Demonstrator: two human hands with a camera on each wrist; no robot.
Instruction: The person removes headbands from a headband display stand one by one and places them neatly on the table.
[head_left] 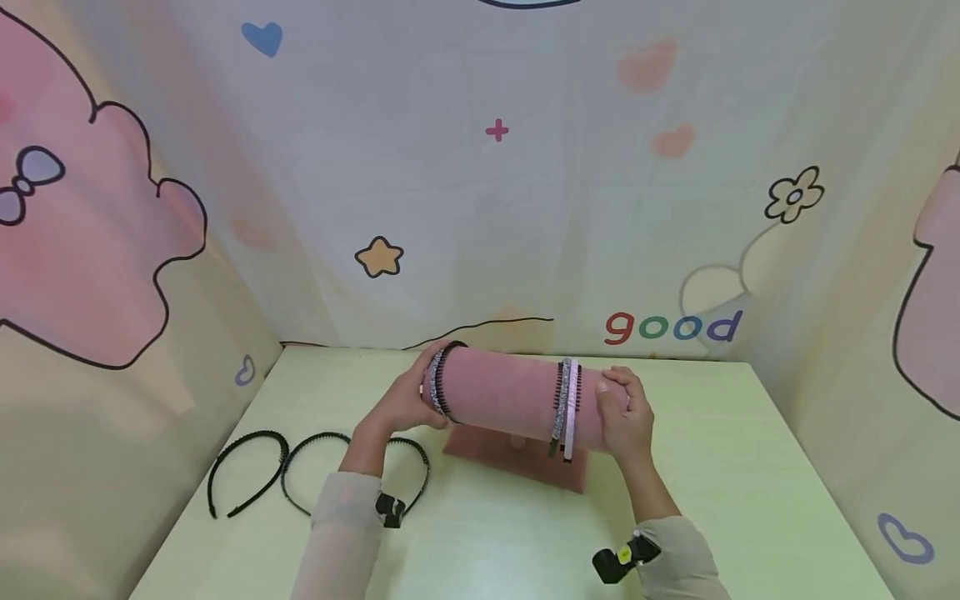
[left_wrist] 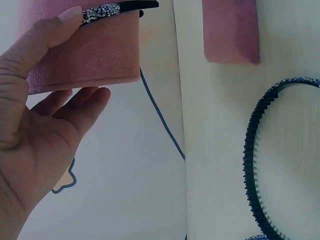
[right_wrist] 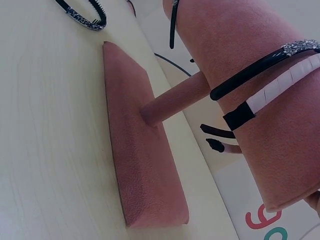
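Head view gives me the main read from this end: the pink roll [head_left: 502, 392] is held crosswise at the far middle of the worktop [head_left: 750, 500], with my left hand [head_left: 403, 404] at its left end and my right hand [head_left: 628, 421] at its right. Each grip is closed down only as far as the thick roll allows, thumb on the near side; the left wrist feed shows the other left fingers reaching behind. I judge the step in hand to be steadying or setting the roll on its stand. On the right wrist feed the post [right_wrist: 177, 99] runs from roll to base [right_wrist: 145, 165], which seems to rest on the worktop. A glittery headband [head_left: 436, 387] sits round the left end; another glittery headband [head_left: 561, 408] and a pale pink headband [head_left: 572, 408] sit close together toward the right. A black headband [head_left: 258, 433] lies loose at left, near what look like two more, partly behind my left forearm. Next, I'd want the roll level and stable before easing off both hands evenly, without catching the bands.
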